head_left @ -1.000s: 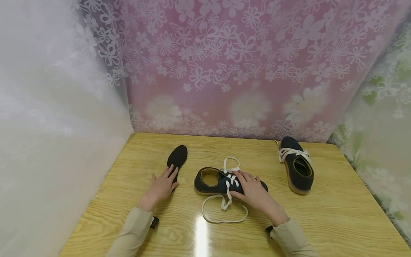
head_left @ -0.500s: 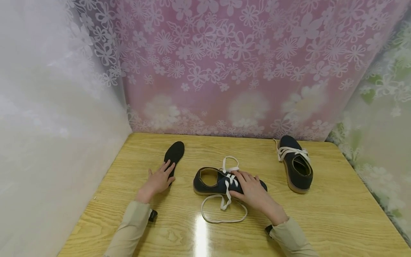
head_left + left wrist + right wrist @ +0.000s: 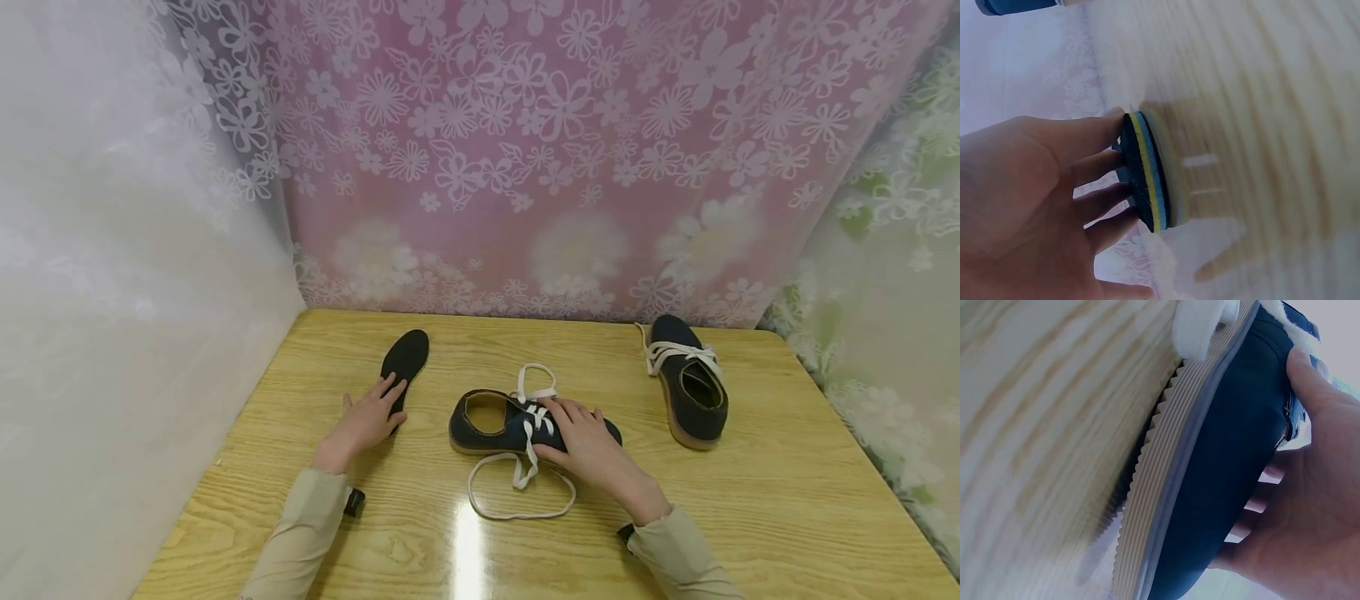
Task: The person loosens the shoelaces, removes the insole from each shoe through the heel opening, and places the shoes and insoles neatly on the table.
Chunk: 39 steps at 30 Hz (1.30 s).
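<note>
A black insole [image 3: 406, 356] lies flat on the wooden table at the left. My left hand [image 3: 362, 422] rests on its narrower half with fingers extended. Edge-on in the left wrist view, the insole [image 3: 1152, 172] shows yellow and blue layers, the thumb touching one edge. At the middle, a dark navy lace-up shoe [image 3: 491, 440] stands on its sole, toe pointing right. My right hand [image 3: 592, 454] holds it across the forefoot, thumb on the near side and fingers over the top. Loose white laces [image 3: 517, 518] trail from it. Part of the toe is hidden under the hand.
A second navy shoe [image 3: 696, 404] with white laces stands at the back right of the table [image 3: 780, 492]. Floral curtains [image 3: 480, 167] hang behind and at both sides. Light glares off the table's front middle.
My left hand and the insole have slid a little away and to the left, mostly in the first half second. The right hand stays on the shoe, and the head view has shifted slightly.
</note>
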Motion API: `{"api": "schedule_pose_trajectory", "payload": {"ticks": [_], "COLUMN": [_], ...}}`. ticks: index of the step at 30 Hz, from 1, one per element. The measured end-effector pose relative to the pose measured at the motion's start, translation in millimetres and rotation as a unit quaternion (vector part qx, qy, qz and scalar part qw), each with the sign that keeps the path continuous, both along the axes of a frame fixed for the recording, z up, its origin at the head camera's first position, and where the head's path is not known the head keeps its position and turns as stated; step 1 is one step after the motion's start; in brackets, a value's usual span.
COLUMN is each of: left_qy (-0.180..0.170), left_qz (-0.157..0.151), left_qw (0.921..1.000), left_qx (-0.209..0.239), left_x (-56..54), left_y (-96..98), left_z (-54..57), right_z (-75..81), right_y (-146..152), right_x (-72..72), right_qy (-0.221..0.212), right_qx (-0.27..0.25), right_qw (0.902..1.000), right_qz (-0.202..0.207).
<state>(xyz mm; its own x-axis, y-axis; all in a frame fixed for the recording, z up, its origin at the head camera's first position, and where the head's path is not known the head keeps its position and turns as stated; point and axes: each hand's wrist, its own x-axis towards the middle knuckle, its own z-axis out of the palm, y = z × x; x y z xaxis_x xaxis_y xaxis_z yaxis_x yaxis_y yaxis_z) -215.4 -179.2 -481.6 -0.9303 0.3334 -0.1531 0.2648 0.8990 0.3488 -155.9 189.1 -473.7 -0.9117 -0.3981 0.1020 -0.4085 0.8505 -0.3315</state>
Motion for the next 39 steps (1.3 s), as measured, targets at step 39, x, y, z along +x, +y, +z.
{"api": "schedule_pose_trajectory", "payload": {"ticks": [39], "left_qy": [0.069], "left_qz": [-0.221], "left_qw": [0.9636], "left_qx": [0.133], "left_x": [-8.6], "left_y": [131.5], "left_z": [26.3], "right_z": [7.6], "right_y": [-26], "right_x": [57.4], "right_qy": [0.051], "right_qx": [0.048], "right_qw": [0.9789], "right_qz": [0.192]}}
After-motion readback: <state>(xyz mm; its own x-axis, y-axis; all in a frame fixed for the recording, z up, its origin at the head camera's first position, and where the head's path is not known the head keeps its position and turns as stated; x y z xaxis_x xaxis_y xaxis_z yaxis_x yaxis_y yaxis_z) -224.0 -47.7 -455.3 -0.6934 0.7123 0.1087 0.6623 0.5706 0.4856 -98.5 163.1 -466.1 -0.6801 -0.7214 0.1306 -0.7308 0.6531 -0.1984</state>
